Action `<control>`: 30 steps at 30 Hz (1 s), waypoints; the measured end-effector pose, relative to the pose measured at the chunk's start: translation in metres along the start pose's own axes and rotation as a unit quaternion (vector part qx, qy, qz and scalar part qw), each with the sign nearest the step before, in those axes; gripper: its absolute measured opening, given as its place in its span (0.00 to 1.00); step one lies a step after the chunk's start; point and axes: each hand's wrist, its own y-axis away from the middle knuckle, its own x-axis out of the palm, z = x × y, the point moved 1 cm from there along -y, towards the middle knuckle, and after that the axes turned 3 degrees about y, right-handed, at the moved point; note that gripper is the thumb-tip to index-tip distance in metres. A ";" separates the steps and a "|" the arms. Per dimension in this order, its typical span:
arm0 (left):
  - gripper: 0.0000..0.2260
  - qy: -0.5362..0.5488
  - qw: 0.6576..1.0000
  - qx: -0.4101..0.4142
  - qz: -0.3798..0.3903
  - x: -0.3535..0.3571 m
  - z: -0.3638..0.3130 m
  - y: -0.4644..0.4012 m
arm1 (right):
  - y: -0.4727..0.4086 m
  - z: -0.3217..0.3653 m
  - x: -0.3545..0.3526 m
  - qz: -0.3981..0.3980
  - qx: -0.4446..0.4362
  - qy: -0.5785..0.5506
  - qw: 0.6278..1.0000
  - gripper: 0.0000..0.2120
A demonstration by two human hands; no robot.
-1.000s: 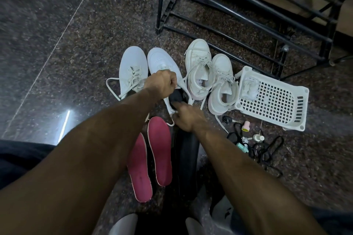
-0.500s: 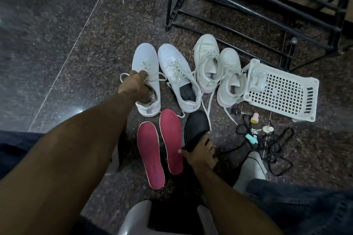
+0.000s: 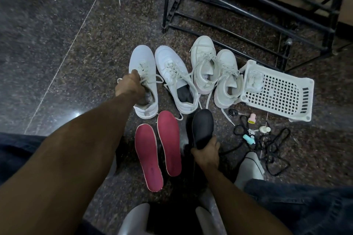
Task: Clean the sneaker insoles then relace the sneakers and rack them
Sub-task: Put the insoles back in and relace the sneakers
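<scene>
Several white sneakers stand in a row on the dark stone floor. My left hand (image 3: 130,88) grips the collar of the leftmost sneaker (image 3: 143,66), fingers curled into its opening. The second sneaker (image 3: 172,70) shows a dark insole inside. My right hand (image 3: 206,150) holds the heel end of a black insole (image 3: 202,126), lifted just off the floor. Two red insoles (image 3: 149,156) (image 3: 169,143) lie side by side in front of the sneakers. A second white pair (image 3: 202,57) (image 3: 226,66) with loose laces stands to the right.
A black metal shoe rack (image 3: 248,9) stands behind the sneakers. A white perforated plastic basket (image 3: 282,93) with a cloth in it lies at the right. Small bottles (image 3: 252,118) and black laces (image 3: 273,145) are scattered below it. A white stool edge (image 3: 137,217) shows at the bottom.
My left hand moved from the second sneaker to the leftmost one and gripped its collar. My right hand pulled the black insole out and drew it back toward me.
</scene>
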 end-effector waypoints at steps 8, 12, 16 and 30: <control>0.11 0.099 0.994 -0.037 -0.015 0.000 0.006 0.007 | 0.015 0.049 -0.010 -0.045 -0.128 -0.185 0.973 0.41; 0.07 0.147 0.988 -0.050 -0.011 0.002 0.013 0.009 | 0.012 0.093 -0.011 0.008 -0.236 -0.162 0.958 0.43; 0.07 0.147 0.988 -0.048 -0.011 0.005 0.016 0.009 | 0.005 0.137 -0.011 0.057 -0.320 -0.059 0.944 0.46; 0.06 0.205 0.976 -0.059 -0.035 0.012 0.026 0.006 | -0.022 0.210 0.020 -0.070 -0.280 0.151 0.945 0.55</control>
